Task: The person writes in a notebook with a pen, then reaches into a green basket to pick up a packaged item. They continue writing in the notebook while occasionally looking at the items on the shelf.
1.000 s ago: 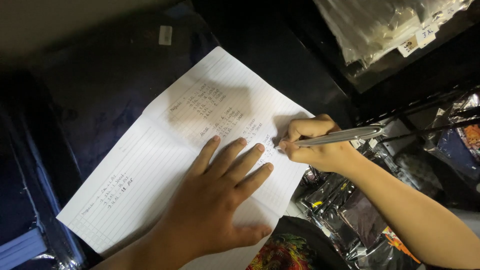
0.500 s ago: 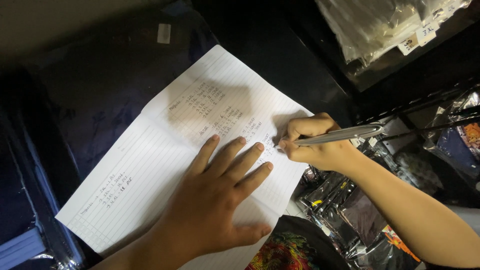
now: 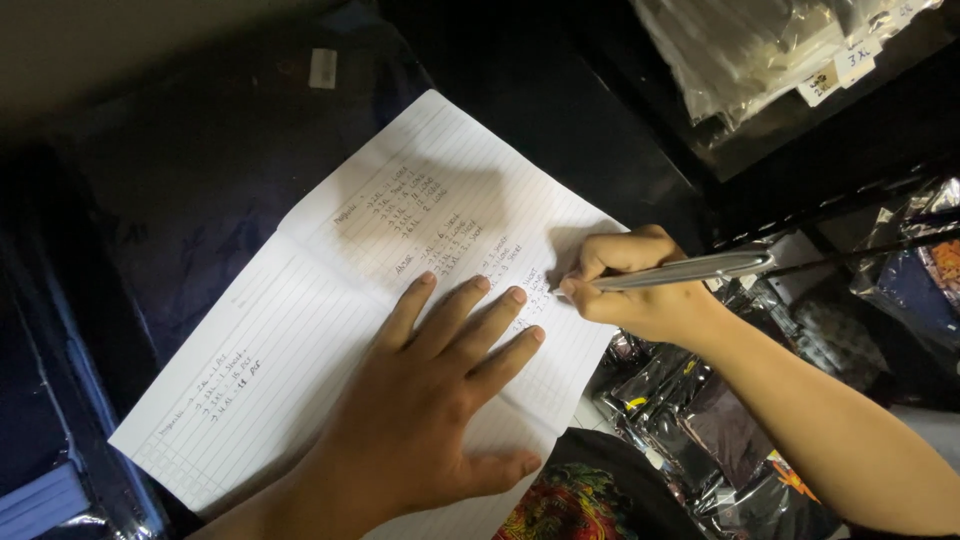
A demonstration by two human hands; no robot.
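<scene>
A white lined sheet of paper [image 3: 330, 330] with handwritten notes lies on a dark navy packaged garment [image 3: 200, 170]. My left hand [image 3: 430, 410] presses flat on the sheet's lower right part, fingers spread. My right hand [image 3: 640, 285] grips a silver pen [image 3: 690, 272] at the sheet's right edge. The pen tip touches the paper beside the written lines.
Clear plastic bags with folded garments and small white tags [image 3: 770, 50] lie at the top right. Shiny dark packets [image 3: 700, 420] are piled at the lower right. A black garment with a colourful print [image 3: 580, 500] sits at the bottom. Blue bagged items [image 3: 40, 480] are stacked at left.
My right hand has shifted very slightly at the paper's edge with the pen tip on the sheet. The left hand stays flat on the paper.
</scene>
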